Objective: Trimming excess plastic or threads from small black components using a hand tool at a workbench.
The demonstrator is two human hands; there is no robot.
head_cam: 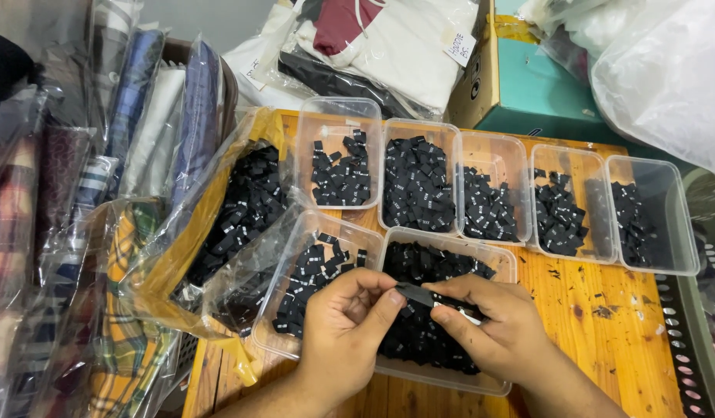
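My left hand [346,329] and right hand [493,325] pinch one small black woven label [414,292] between closed fingertips. Below sits a clear plastic tub [450,379] of matching labels on the orange wooden worktop [605,340].

Scuffed orange wooden table [605,325] — bagged clothes [102,193] piled around, evenly lit.

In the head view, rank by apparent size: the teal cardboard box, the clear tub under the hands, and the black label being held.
1. Teal cardboard box, partly hidden.
2. Clear tub, nearer the camera, so ranking against the box is unsure.
3. Black label, plainly smallest.
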